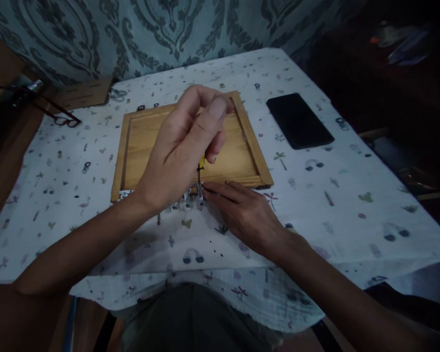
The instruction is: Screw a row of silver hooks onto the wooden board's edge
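Note:
Above the wooden framed panel (154, 142), my left hand (185, 139) is closed around a screwdriver (201, 161). A bit of yellow handle shows below the fingers, and the thin shaft points straight down. Its tip meets a shiny metal hook (200, 194) at the panel's near edge. My right hand (244, 210) lies low beside that edge, its fingertips closed in on the same hook; the thumb is hidden. More metal hooks (186, 199) sit along the edge to the left, partly behind my left wrist. A metal strip (124, 194) shows at the near left corner.
A black phone or tablet (299, 121) lies right of the panel on the patterned tablecloth (352, 195). Eyeglasses (66, 120) rest at the left, near a flat cardboard piece (82, 94). A patterned wall (176, 29) stands behind the table.

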Demonstrator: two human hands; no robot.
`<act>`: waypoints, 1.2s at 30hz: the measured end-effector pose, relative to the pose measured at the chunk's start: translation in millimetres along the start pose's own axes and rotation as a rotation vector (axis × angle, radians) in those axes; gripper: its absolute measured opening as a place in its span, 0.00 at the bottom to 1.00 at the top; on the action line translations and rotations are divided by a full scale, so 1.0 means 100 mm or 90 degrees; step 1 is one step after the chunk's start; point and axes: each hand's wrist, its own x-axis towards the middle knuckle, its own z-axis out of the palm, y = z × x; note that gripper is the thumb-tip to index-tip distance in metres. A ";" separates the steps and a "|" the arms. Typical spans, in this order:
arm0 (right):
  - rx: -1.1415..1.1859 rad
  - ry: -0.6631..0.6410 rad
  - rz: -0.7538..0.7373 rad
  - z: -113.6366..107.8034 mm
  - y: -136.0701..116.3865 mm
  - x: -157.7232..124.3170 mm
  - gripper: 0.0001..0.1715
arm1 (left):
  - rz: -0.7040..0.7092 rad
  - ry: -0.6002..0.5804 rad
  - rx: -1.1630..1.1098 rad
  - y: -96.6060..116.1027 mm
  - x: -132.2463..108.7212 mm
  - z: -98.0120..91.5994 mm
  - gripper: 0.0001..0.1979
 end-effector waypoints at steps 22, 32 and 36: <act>0.019 -0.002 0.006 0.01 0.00 0.00 0.20 | -0.061 0.029 -0.101 0.10 -0.02 0.02 0.10; 0.016 -0.033 0.008 -0.04 0.00 0.01 0.22 | -0.078 0.066 -0.055 0.19 -0.10 0.04 0.11; 0.017 -0.029 0.008 -0.03 0.00 0.01 0.21 | -0.083 0.067 -0.071 0.15 -0.10 0.05 0.12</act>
